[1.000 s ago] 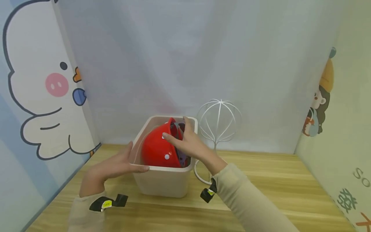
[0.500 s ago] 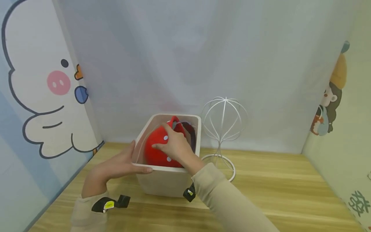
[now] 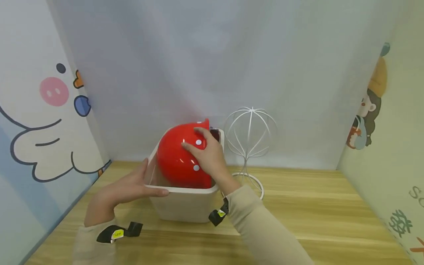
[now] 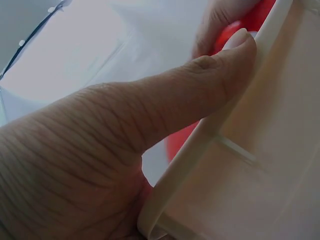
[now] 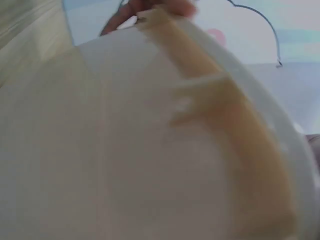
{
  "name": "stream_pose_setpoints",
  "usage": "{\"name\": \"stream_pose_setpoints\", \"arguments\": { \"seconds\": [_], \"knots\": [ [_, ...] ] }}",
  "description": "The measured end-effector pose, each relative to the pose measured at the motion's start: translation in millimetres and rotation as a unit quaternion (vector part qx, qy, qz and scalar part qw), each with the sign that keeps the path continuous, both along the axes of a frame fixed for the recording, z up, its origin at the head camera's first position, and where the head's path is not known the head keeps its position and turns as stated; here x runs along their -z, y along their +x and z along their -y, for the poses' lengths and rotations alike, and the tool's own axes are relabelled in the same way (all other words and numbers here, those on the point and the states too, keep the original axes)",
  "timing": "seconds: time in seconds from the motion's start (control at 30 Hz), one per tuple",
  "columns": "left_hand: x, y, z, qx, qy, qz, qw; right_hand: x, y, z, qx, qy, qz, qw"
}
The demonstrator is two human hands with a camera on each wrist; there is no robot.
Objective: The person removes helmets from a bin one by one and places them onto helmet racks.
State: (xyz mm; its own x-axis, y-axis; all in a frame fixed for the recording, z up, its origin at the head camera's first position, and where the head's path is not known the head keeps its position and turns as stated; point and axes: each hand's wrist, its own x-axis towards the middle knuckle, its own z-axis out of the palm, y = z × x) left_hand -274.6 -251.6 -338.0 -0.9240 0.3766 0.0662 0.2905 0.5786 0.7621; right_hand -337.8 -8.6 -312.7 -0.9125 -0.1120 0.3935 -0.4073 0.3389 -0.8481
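A red helmet (image 3: 177,158) with white round studs sits tilted in a white plastic bin (image 3: 185,206), its dome to the left and its upper part above the bin's rim. My right hand (image 3: 212,156) holds the helmet near its brim, thumb and a finger spread on the shell; the other fingers are hidden. At the bin's near left corner, my left hand (image 3: 127,187) grips the rim. The left wrist view shows that thumb (image 4: 215,75) lying on the rim, with red shell beyond. Mostly the bin's outer wall (image 5: 125,150) fills the blurred right wrist view.
A white wire stand (image 3: 250,147) with a round cage top and ring base stands just right of the bin. Behind hangs a pale curtain (image 3: 198,66). Printed side walls (image 3: 374,129) border the wooden table (image 3: 298,213).
My right hand has shifted from the helmet's opening onto its shell near the brim. The helmet has risen in the bin and turned. My left hand keeps its grip on the rim.
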Motion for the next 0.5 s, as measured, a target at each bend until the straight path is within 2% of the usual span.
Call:
{"name": "stream_pose_setpoints", "arguments": {
  "seconds": [0.1, 0.2, 0.37, 0.5],
  "knots": [
    [0.2, 0.5, 2.3, 0.006, -0.001, -0.011, 0.9999, -13.3, 1.4, -10.0, -0.014, -0.109, -0.026, 0.994],
    [0.2, 0.7, 2.3, 0.005, 0.0, -0.003, 1.0, -33.4, 7.6, -21.0, -0.041, -0.2, -0.048, 0.978],
    [-2.0, 1.7, 1.2, 0.002, 0.011, 0.016, 0.9998, -63.0, 22.6, -40.4, -0.081, -0.276, -0.083, 0.954],
    [-3.4, 2.9, 1.9, 0.015, 0.027, 0.016, 0.9994, -77.2, 32.2, -58.0, -0.103, -0.321, -0.115, 0.934]
  ]
}}
